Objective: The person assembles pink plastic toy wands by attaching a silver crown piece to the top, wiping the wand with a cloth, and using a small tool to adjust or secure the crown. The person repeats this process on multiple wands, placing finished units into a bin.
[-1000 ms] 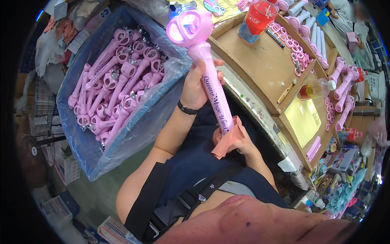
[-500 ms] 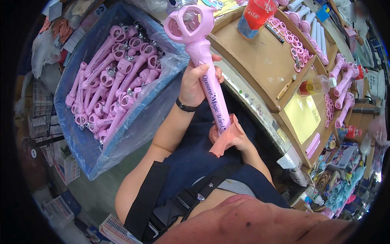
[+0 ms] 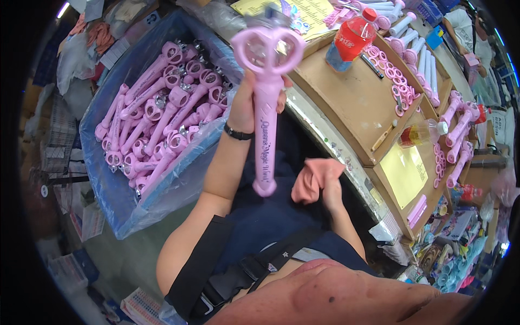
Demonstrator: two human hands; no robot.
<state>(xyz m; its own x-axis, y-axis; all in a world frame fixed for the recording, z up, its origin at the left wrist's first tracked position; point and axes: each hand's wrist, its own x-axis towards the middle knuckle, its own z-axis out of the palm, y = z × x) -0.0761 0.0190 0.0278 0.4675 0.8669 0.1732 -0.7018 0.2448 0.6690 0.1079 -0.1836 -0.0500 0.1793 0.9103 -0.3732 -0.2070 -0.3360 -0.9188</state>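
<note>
A pink toy wand with dark lettering along its handle stands nearly upright in front of me, its open-framed head at the top and slightly blurred. My left hand, with a black band at the wrist, is closed around the handle just below that head. The lower end of the wand hangs free. To its right, my right hand grips a crumpled salmon-pink cloth, apart from the wand; the cloth hides some of the fingers.
At left stands a blue crate lined with clear plastic, heaped with similar pink wands. On the right, a workbench carries cardboard trays, pink rings, a red-labelled bottle, another bottle, a brush and yellow paper.
The cloth has come off the wand's lower end, and my right hand has drawn it away to the right. In my left hand the wand has swung more upright, its lower end moving left.
</note>
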